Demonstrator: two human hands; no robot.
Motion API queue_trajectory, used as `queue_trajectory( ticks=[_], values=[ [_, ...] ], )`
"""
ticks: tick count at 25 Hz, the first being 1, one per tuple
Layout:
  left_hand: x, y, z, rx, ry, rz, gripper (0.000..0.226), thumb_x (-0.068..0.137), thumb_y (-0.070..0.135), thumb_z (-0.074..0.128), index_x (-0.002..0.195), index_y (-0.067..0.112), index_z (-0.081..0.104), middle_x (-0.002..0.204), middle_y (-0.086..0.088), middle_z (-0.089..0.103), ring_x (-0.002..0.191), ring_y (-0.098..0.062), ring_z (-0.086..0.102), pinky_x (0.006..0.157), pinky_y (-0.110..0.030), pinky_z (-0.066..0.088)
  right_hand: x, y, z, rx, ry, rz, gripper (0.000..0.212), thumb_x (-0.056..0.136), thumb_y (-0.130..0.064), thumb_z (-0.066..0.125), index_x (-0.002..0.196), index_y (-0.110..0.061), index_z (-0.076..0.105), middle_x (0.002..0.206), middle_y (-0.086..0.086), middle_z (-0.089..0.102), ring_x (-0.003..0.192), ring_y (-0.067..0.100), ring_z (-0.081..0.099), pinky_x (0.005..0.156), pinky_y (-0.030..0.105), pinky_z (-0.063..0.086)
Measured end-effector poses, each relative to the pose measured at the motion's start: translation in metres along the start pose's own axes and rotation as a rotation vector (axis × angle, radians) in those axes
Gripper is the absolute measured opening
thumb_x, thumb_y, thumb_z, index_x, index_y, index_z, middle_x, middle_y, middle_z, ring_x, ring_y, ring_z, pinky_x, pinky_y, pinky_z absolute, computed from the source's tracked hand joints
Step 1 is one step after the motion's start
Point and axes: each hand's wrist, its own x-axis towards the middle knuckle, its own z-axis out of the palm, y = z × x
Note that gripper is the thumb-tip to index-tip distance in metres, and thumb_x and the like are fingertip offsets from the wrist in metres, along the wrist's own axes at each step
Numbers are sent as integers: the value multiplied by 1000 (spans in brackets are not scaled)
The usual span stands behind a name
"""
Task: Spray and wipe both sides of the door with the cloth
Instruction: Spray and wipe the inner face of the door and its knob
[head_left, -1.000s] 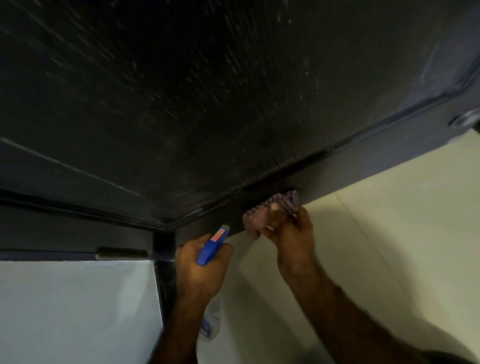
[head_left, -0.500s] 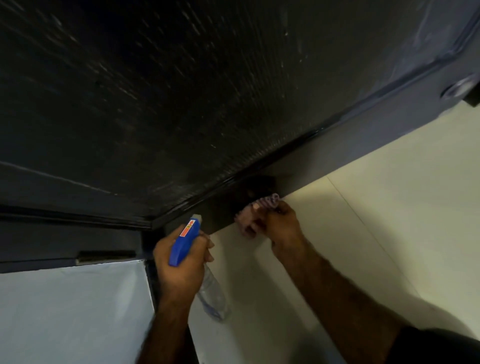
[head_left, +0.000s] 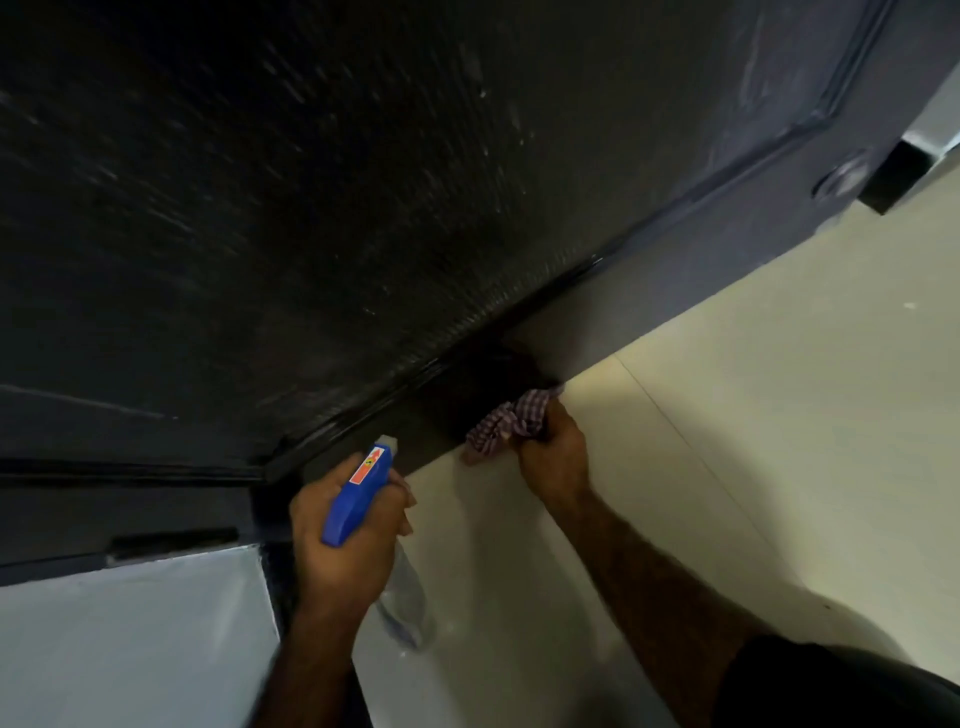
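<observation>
**Door bottom rail: cloth contact and bottle hold**

The door fills the upper part of the head view. Its surface is dark and textured, with pale streaks and specks across the panel. A glossy ridge runs diagonally across the door and separates the panel from a plain lower rail. The lower rail ends just above the pale tiled floor.

The right hand has its fingers curled round a bunched checked cloth. The cloth is pink and white. It touches the lower rail of the door at the bottom edge, close to the floor line. Part of the cloth hangs out to the left of the hand.

The left hand grips a spray bottle round its neck. The trigger head is blue, carries a red label, and ends in a pale nozzle. The nozzle points up toward the lower rail, left of the cloth. The clear bottle body hangs below the hand and appears blurred.

The two hands are near each other but apart. A round metal fitting sits on the door toward the upper right. A pale wall occupies the lower left.
</observation>
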Motion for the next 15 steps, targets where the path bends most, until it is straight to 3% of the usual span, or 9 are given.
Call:
queue_trajectory(
  ticks=[1,2,3,4,6,8,10,12,15],
  values=[
    [1,2,2,-1,1,4,15,82,18,62,75,7,68,68,-7,67,57,-20,64,56,-21,56,3,-21,4,239,5,239,25,104,-3,55,97,-20,71,92,2,69,88,21,65,87,32,50],
    [2,4,3,4,2,12,14,87,12,64,74,7,67,67,-8,67,56,-20,64,56,-22,56,7,-38,12,440,40,329,38,106,-1,47,81,-23,65,77,2,62,73,21,61,78,36,50],
    [3,5,5,17,11,22,17,91,6,64,74,6,67,67,-10,66,56,-22,63,55,-23,56,3,-58,19,577,50,312,35,103,-6,49,77,-25,60,73,4,60,69,21,60,74,39,50],
    [6,7,5,21,22,33,17,90,4,64,73,6,67,66,-11,66,58,-26,63,56,-28,56,-9,-83,23,486,117,163,22,100,-14,58,83,-28,62,79,5,65,73,22,63,75,41,53],
    [12,13,8,18,35,74,14,83,13,62,72,5,67,65,-12,65,58,-33,63,56,-42,56,-38,-116,14,292,156,-308,7,100,-22,71,103,-28,68,96,4,71,85,19,68,79,36,59],
    [17,23,12,-2,8,120,19,77,23,62,71,5,66,64,-13,64,56,-37,61,56,-49,55,-33,-119,-11,57,135,-775,13,104,-19,66,113,-9,67,105,10,67,92,26,66,84,33,55],
    [26,26,18,10,-40,136,25,72,31,61,69,7,66,64,-15,64,55,-39,62,56,-52,56,-9,-81,-23,-233,207,-897,30,107,-22,59,127,-1,61,118,20,65,104,38,65,94,41,54],
    [32,26,27,67,-87,101,28,69,39,61,69,11,66,64,-14,66,57,-37,65,60,-55,59,6,-36,-28,-394,234,-655,46,108,-30,53,141,2,55,132,26,65,116,43,66,102,42,53],
    [33,28,40,150,-126,63,41,64,46,59,71,6,65,66,-17,66,61,-39,67,62,-59,59,2,-33,-26,-174,204,-34,42,104,-29,56,136,-2,59,120,18,72,107,33,71,87,27,44]
  ],
)
